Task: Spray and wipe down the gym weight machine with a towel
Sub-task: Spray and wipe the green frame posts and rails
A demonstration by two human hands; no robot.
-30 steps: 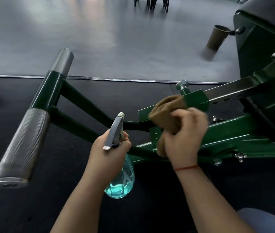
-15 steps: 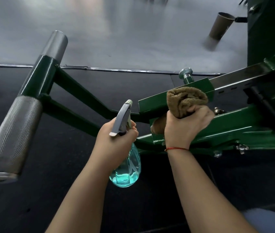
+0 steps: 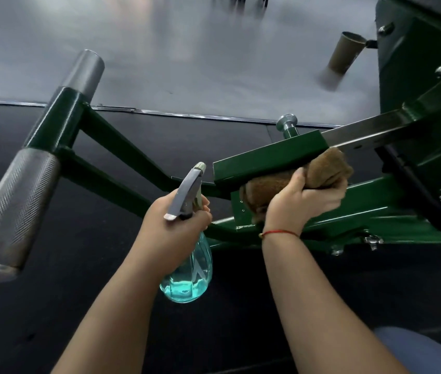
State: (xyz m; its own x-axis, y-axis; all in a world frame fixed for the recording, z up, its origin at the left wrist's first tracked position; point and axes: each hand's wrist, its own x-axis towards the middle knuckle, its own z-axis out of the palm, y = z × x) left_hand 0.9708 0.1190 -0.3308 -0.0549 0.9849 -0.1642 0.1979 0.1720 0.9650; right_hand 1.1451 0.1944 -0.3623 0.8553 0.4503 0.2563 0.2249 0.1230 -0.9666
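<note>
**A:** Towel [image 3: 327, 168] is bunched into a wad and pressed up under the green sleeve [image 3: 268, 157] of the machine [image 3: 376, 201], right where the steel bar [image 3: 370, 130] slides in.

**B:** Soft, light cloth. It'll squash flat and mould round those edges. The right grip [image 3: 303, 201] is clenched round it from below.

**A:** That's the hold I'd want: a fistful of the middle. Loose ends could snag on the pin knob [image 3: 286, 121].

**B:** The frame looks like rigid painted steel, likely slick where those few droplets sit. Firm pressure shouldn't trouble it.

**A:** The left grip [image 3: 170, 225] is wrapped round the neck of the bottle [image 3: 189, 276], fingers by the trigger, nozzle towards the sleeve.

**B:** It looks like clear plastic with blue liquid low in it, so I'd call it light, slippery if wet. The neck is the place to hold it. It hangs over the dark floor [image 3: 79, 292], just beside the frame.
</note>
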